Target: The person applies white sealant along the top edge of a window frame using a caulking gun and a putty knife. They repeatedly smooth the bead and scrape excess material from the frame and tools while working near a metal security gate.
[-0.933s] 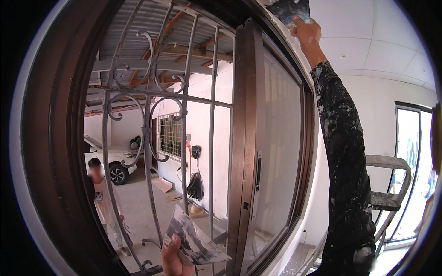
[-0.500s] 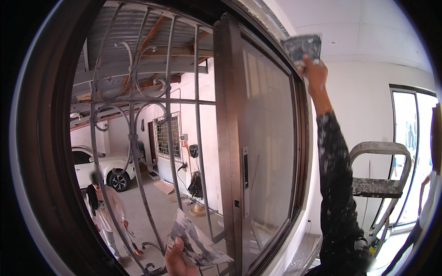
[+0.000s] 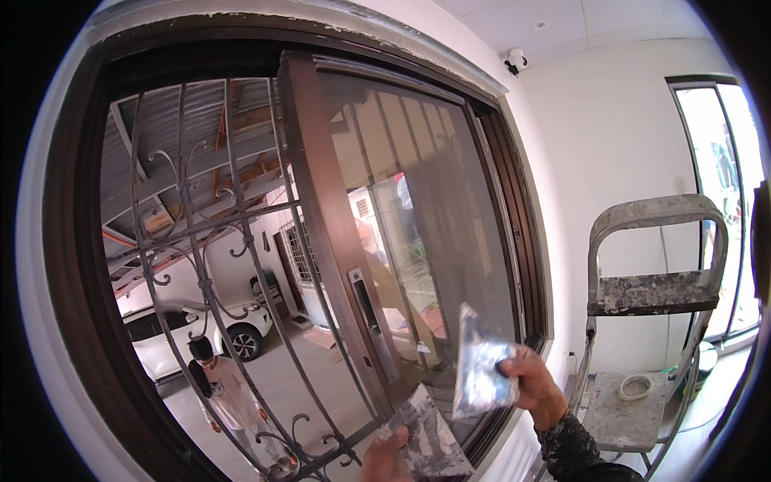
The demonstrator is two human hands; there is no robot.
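In my left hand [image 3: 384,456], low in the middle, is a flat putty spreader [image 3: 430,438] smeared grey and white, the thumb lying on its face. My right hand [image 3: 536,394] grips a second putty spreader [image 3: 483,371], pale and shiny with light, just right of and above the first. The two spreaders are close together; whether their edges touch I cannot tell. Behind them stands the brown-framed window with a sliding glass panel [image 3: 434,217]. Its white surround [image 3: 369,18] has a rough upper edge.
A paint-spattered stepladder [image 3: 654,293] stands at the right, a roll of tape [image 3: 635,387] on its top step. Metal grille bars [image 3: 201,281] cross the window opening. Outside are a person [image 3: 229,394] and a white car [image 3: 161,341]. A camera [image 3: 516,61] is mounted high in the corner.
My right hand has come down from the window's upper right edge to beside the left spreader. My left hand has shifted right and slightly lower in view. The view has turned.
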